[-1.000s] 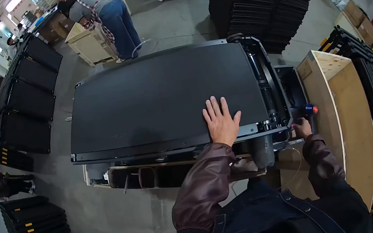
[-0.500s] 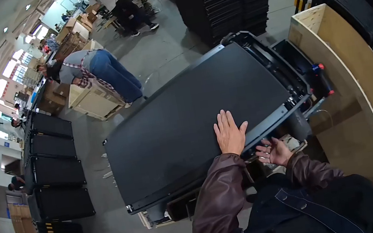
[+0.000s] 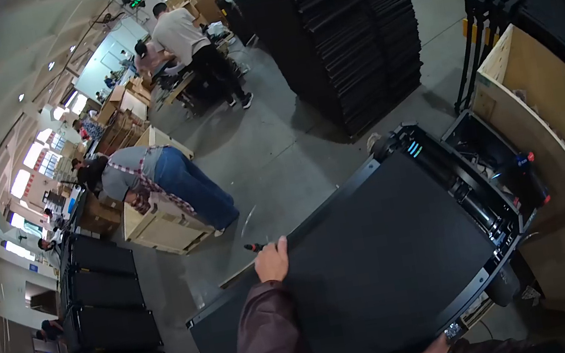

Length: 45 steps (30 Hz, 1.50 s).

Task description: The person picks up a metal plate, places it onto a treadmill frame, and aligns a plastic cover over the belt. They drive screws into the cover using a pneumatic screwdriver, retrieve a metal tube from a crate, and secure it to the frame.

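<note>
A large black flat panel [image 3: 383, 249] with metal side rails lies tilted across the view in front of me. At its far edge, my left hand [image 3: 272, 261] is closed round a small black tool with a red part [image 3: 253, 247], which sticks out to the left. My right hand [image 3: 432, 351] is low at the near edge, beside the rail; its fingers are mostly hidden. Black rollers and a frame [image 3: 465, 188] are exposed at the panel's right end.
An open wooden crate [image 3: 543, 98] stands at the right. Behind the panel rises a tall stack of black panels [image 3: 350, 40]. A person [image 3: 164, 173] bends over a wooden box at the left. More black panels [image 3: 114, 329] line the left side.
My left hand has gone from lying flat on the panel to the far edge, round a tool. My right hand has dropped lower, mostly out of sight. The view has tilted up.
</note>
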{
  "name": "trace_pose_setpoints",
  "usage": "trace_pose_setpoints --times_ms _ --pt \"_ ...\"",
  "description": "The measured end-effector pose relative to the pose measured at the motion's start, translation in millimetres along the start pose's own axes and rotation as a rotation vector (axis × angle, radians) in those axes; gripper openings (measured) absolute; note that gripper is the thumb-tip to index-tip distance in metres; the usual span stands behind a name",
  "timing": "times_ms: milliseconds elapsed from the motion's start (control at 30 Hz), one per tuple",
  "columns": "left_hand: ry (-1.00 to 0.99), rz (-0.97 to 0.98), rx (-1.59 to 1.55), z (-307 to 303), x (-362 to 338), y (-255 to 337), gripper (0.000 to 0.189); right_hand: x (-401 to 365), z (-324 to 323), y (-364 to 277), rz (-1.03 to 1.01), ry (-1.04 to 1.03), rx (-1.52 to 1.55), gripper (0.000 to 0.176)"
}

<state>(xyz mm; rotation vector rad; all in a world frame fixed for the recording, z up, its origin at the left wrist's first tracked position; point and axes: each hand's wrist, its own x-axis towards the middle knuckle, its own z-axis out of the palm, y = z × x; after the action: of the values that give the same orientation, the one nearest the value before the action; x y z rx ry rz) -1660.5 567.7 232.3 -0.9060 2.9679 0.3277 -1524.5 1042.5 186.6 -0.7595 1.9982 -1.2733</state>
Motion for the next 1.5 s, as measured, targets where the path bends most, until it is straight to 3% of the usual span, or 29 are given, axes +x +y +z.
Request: trace_pose_setpoints --times_ms 67,200,300,467,533,600,667,733,900,1067,1200,1333,1433,1500 --pt "-0.052 -0.110 -0.014 0 20 1 0.064 3 4 7 0.018 -0.008 -0.019 0.058" --pt "-0.094 -0.102 0.050 14 34 -9 0.065 3 14 23 0.023 -0.010 -0.060 0.055" --pt "0.044 -0.066 0.063 -17 24 -7 0.063 2 25 36 0.012 -0.011 -0.124 0.052" --pt "0.302 0.045 -0.051 -185 -86 48 0.056 -8 34 53 0.000 -0.098 -0.285 0.049" --pt "0.484 0.298 -0.041 -244 -152 58 0.050 -14 43 54 -0.006 -0.160 -0.378 0.048" --pt "0.453 0.399 -0.207 -298 -214 53 0.047 -18 61 46 0.004 -0.209 -0.410 0.047" --pt "0.485 0.423 -0.143 -334 -282 43 0.051 -15 81 33 0.052 -0.220 -0.344 0.047" --pt "0.414 0.401 -0.086 -369 -350 19 0.055 -14 93 18 0.165 -0.199 -0.210 0.047" --pt "0.808 0.526 -0.047 -379 -494 -31 0.060 -12 108 -31 0.421 -0.082 0.097 0.047" --pt "0.884 0.516 -0.015 -405 -641 -82 0.069 -40 128 -111 0.403 -0.110 0.098 0.047" --pt "0.898 0.573 -0.016 -447 -763 -143 0.076 -110 205 -175 0.415 -0.210 0.029 0.047" --pt "0.884 0.556 -0.012 -493 -862 -239 0.083 -175 329 -236 0.422 -0.380 -0.001 0.047" --pt "0.991 0.440 -0.122 -510 -895 -308 0.089 -204 403 -276 0.407 -0.515 -0.047 0.047" --pt "0.995 0.421 -0.211 -512 -906 -319 0.085 -213 443 -297 0.400 -0.582 -0.064 0.047"
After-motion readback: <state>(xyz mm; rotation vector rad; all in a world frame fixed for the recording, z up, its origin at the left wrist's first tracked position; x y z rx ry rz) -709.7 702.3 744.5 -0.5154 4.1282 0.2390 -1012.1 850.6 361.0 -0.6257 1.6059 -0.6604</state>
